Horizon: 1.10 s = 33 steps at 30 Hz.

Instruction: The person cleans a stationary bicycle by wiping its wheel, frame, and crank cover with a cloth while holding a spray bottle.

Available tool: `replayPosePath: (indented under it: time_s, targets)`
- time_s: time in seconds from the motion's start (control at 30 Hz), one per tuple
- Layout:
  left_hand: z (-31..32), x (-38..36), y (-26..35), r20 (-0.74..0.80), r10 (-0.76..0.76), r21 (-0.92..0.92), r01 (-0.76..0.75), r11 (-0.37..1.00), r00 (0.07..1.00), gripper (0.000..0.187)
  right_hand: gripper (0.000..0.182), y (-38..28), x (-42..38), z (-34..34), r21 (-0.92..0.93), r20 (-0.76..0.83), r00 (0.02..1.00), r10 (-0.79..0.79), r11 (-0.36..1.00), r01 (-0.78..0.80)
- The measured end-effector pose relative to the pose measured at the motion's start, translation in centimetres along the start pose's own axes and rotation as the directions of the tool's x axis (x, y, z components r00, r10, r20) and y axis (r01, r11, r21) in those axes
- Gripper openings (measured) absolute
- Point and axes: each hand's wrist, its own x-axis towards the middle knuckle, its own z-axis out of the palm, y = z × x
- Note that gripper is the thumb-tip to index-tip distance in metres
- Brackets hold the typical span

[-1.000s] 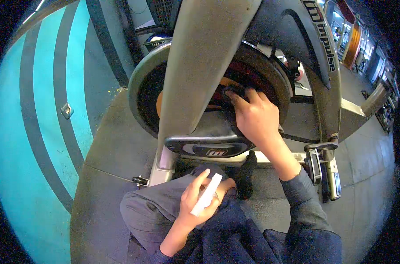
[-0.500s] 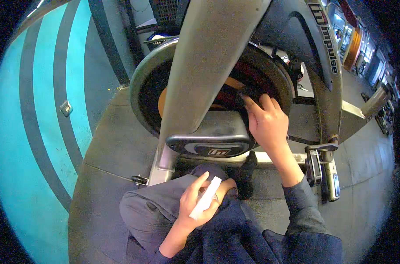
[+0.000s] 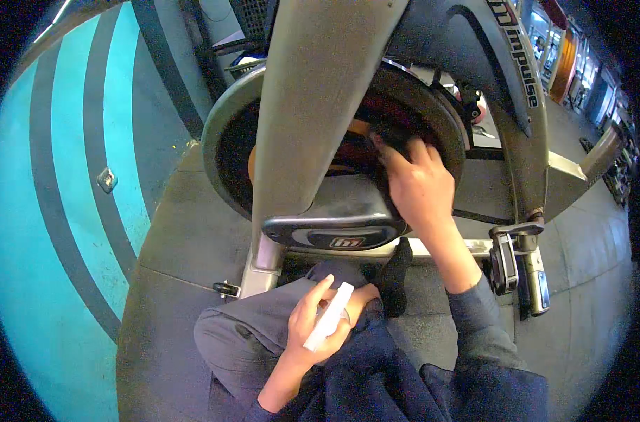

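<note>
My left hand rests over my lap, its fingers around a narrow white bar-shaped thing; its exact kind does not show. My right hand reaches to the flywheel of a grey exercise bike. Its thumb and index finger are brought together at a dark spot near the wheel's inner face, by an orange-brown band. Whatever lies at those fingertips is too dark to make out. The bike's rounded crank cover sits just below and left of this hand.
A thick slanted frame tube crosses in front of the wheel. To the right are a pedal and the bike's lettered frame. My bent leg and dark sock are close to the base. A turquoise striped wall stands left.
My right hand has shifted slightly up and left along the wheel. The view has moved a little. My left hand keeps the same hold on the white thing.
</note>
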Motion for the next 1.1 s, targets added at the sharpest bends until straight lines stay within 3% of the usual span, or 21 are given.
replayPosePath:
  time_s: [0.1,0.23,0.27,0.33,0.37,0.4,0.57,0.73,0.8,0.93,1.1]
  targets:
    - [0.0,-0.2,-0.3,-0.014,-0.025,-0.006,0.025,1.000,1.000,0.063,0.037,1.1,-2.3,-0.5,-0.036,0.020,0.996,0.086,0.996,-0.085]
    - [0.1,-0.1,0.0,0.004,-0.035,-0.036,0.035,0.999,0.999,0.064,0.037,1.5,-3.4,-0.1,-0.093,0.009,0.997,0.076,0.993,-0.075]
    - [0.2,0.0,0.0,0.015,-0.016,-0.020,0.017,1.000,1.000,0.064,0.024,1.1,-3.2,0.0,-0.125,0.006,0.998,0.065,0.990,-0.064]
    - [0.3,0.1,0.0,0.015,0.018,0.002,-0.018,1.000,1.000,0.064,0.024,0.5,-2.2,0.2,-0.088,-0.025,0.998,0.049,0.995,-0.051]
    - [0.4,0.0,0.1,0.018,0.045,0.023,-0.045,0.999,0.999,0.064,0.037,0.4,-1.7,0.4,-0.088,0.017,0.999,0.050,0.995,-0.048]
    - [0.5,0.0,0.1,0.019,0.047,0.028,-0.048,0.998,0.999,0.064,0.036,-0.2,-0.8,0.1,-0.066,0.023,0.999,0.046,0.997,-0.044]
    - [0.9,-0.2,0.5,0.020,0.007,0.051,-0.008,0.999,1.000,0.066,0.016,-3.4,2.7,0.8,0.028,0.067,0.996,0.056,0.998,-0.058]
    - [0.8,-0.3,0.5,0.016,-0.004,0.046,0.004,0.999,1.000,0.066,0.031,-3.3,2.0,0.5,0.141,-0.004,0.990,0.144,0.980,-0.142]
    - [0.7,-0.4,0.4,0.009,-0.012,0.040,0.012,0.999,1.000,0.066,0.036,-1.8,0.7,-0.3,0.128,0.018,0.966,0.259,0.957,-0.259]
    - [0.6,-0.2,0.5,0.020,0.000,0.005,0.000,1.000,1.000,0.066,0.039,1.5,-4.0,0.7,0.193,-0.114,0.923,0.366,0.920,-0.341]
    - [0.8,0.3,0.6,0.021,0.001,0.019,-0.001,1.000,1.000,0.066,0.031,1.4,-4.3,0.3,0.182,-0.007,0.911,0.412,0.896,-0.404]
